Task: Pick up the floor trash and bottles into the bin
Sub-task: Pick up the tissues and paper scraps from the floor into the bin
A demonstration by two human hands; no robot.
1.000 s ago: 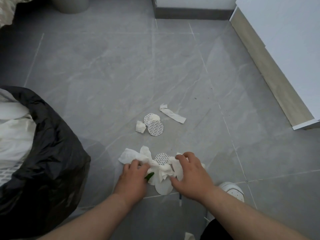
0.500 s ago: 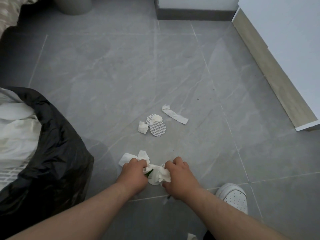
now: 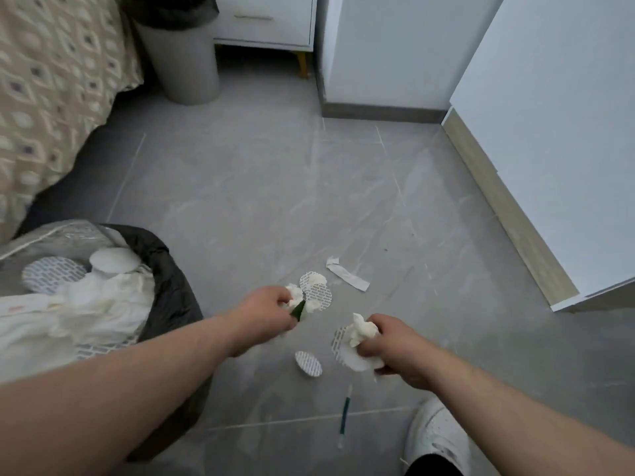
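Left hand: the left hand has its fingers curled tight round a wad of white tissue. A green scrap pokes out beneath the wad. The hand is held to the right of the bin.
Right hand: the right hand has its fingers closed on a second crumpled tissue and on a white round seal hanging under it. Whether it holds one seal or two, I cannot tell.
Bin: the black-lined bin stands at the left beside the left forearm. It holds white tissues, clear plastic and round discs.
Loose on the floor: a printed foil disc lies between the two hands, apart from both. A pair of overlapping printed discs lies just beyond the left hand. A torn paper strip lies just right of that pair. A thin pen-like stick lies nearer the person, across a tile joint.
In the way: the left forearm crosses in front of the bin's right side, and the wad in the left hand hides the near edge of the disc pair.
Around: a white shoe stands near the stick on the grey tiled floor. A bed with a patterned cover is at far left. A grey waste bin stands between the bed and a white nightstand. A white cabinet runs along the right.
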